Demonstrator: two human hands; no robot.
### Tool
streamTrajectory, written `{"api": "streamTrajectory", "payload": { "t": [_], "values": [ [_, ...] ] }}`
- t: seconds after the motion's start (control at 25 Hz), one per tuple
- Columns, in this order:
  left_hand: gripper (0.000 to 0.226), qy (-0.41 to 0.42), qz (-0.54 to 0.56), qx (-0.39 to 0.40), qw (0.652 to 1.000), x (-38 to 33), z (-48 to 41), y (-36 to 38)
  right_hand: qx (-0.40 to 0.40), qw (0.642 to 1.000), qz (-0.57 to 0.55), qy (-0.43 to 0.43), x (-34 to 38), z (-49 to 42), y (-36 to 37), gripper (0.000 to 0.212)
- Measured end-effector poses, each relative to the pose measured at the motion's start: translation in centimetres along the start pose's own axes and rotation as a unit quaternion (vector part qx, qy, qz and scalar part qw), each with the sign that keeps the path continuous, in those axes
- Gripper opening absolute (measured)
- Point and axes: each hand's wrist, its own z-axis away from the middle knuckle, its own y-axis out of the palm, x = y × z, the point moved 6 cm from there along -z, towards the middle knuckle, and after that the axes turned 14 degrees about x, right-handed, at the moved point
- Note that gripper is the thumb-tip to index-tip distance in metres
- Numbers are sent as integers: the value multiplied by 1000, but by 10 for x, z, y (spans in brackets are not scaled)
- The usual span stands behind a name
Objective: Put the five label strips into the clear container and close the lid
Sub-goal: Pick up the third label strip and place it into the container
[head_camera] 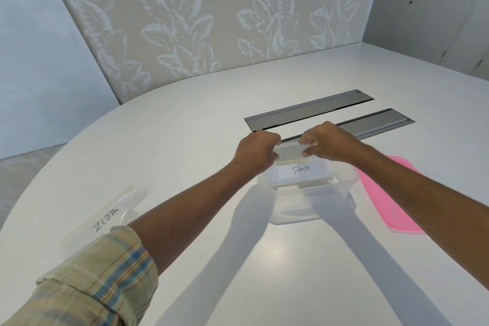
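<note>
The clear container (328, 209) stands open on the white table, right of centre. Inside it lies a label strip marked PANDA (301, 171) on top of other strips. Over the container's far edge, my left hand (258, 152) and my right hand (328, 143) both pinch the ends of another label strip (289, 152), its writing hidden. A strip marked ZEBRA (105, 217) lies on the table at the near left, beside my left sleeve. The pink lid (389, 201) rests flat on the table to the right of the container, partly under my right forearm.
Two long grey recessed slots (309, 110) are set in the table behind the container. A leaf-patterned wall panel (211, 21) stands behind the table's curved far edge. The white tabletop (185, 140) stretches to the left of my hands.
</note>
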Motion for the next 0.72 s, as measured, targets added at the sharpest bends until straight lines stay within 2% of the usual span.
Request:
{"api": "streamTrajectory", "payload": {
  "t": [0.16,0.32,0.72],
  "values": [
    [33,-68,7,-81,994,31,43,-33,-44,997,-47,-51,47,-9,-18,25],
    [37,-151,31,-107,982,77,94,-55,-48,993,-40,-103,118,-24,-15,17],
    [40,-398,104,-113,905,219,269,-40,67,958,-30,-276,327,-46,75,33]
  ]
}}
